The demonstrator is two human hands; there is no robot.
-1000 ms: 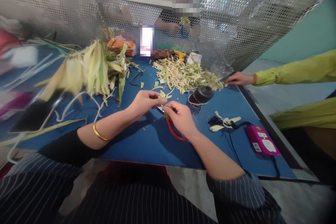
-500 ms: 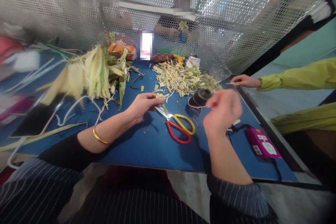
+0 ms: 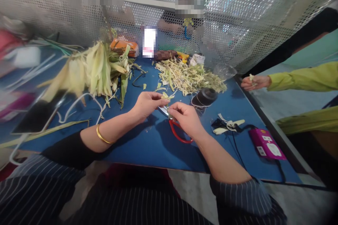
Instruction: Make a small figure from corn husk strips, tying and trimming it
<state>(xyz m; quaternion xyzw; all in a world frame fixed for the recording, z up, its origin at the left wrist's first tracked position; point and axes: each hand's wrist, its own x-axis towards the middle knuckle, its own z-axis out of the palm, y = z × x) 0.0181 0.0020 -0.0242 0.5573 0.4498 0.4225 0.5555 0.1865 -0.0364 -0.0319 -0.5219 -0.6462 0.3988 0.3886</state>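
Between its thumb and fingers my left hand (image 3: 149, 106) pinches a small bundle of pale corn husk (image 3: 167, 96). My right hand (image 3: 186, 116) is closed just below and to the right, its thumb and forefinger pinched on the lower end of the same husk bundle. Under my hands lie scissors (image 3: 176, 133) on the blue table; the red handle shows, and my right hand hides most of the rest. A black spool of thread (image 3: 205, 96) rests just beyond my right hand. A heap of cut husk strips (image 3: 185, 75) lies behind both hands.
Whole dried husks (image 3: 96, 70) are piled at left, near a dark phone (image 3: 39, 114) and white cable. At right are a purple power block (image 3: 267, 144) and husk pieces on black cord (image 3: 227, 124). A co-worker's hand (image 3: 255, 82) holds a small pale piece beside the mesh panel.
My right hand has moved left and down from beside the spool to the husk bundle, now covering part of the scissors. The co-worker's hand has turned and shifted right.
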